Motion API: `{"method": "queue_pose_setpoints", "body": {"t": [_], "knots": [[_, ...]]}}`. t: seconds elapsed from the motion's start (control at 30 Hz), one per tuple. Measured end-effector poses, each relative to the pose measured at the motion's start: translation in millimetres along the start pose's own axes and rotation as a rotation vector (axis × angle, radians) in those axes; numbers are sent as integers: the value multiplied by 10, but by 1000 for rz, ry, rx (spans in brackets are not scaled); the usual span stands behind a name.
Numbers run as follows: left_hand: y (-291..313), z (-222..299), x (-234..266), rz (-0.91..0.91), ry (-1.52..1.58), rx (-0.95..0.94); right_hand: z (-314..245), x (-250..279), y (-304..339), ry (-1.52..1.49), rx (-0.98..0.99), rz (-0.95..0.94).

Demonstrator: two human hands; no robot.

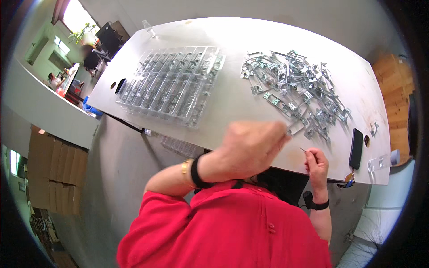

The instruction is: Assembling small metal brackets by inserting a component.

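My left hand (pixel 257 145), slightly blurred, reaches over the near table edge with its fingers bent and pressed together. Its fingertips are beside the near end of a pile of shiny metal brackets (pixel 290 80); whatever they hold is hidden. Lower and to the right, my right hand (pixel 317 164) pinches a thin, dark, pin-like piece (pixel 303 150) that sticks out toward the left hand. On the left half of the table lies a clear plastic tray (pixel 203 87) with long compartments, many holding metal parts.
The white table (pixel 232 53) has a phone (pixel 356 148), a clear bottle (pixel 380 163) and a few loose metal parts (pixel 374 128) at its right end. A small clear container (pixel 148 27) stands at the far left corner. Cardboard (pixel 58 172) stands to the left; other people sit beyond.
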State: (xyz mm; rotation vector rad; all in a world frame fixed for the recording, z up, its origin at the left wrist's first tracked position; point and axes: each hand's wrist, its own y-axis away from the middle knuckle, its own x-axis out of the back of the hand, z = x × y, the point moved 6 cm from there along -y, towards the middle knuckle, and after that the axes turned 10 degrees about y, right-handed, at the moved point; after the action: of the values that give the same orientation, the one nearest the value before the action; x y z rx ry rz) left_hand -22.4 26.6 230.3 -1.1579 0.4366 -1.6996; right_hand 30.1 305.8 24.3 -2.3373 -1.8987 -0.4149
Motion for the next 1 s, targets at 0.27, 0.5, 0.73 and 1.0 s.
{"method": "queue_pose_setpoints", "body": {"t": [0.27,0.5,0.73,1.0], "knots": [[791,-823,-694,-94,-34,188,81,604,131,428,298,377],[1292,-1318,-746,-141,-77,246,171,557,87,457,113,435],[1151,-1315,-675,-192,-81,280,1,326,-19,732,213,470],[1171,-1320,-752,-251,-121,282,-215,234,-7,898,341,533]]}}
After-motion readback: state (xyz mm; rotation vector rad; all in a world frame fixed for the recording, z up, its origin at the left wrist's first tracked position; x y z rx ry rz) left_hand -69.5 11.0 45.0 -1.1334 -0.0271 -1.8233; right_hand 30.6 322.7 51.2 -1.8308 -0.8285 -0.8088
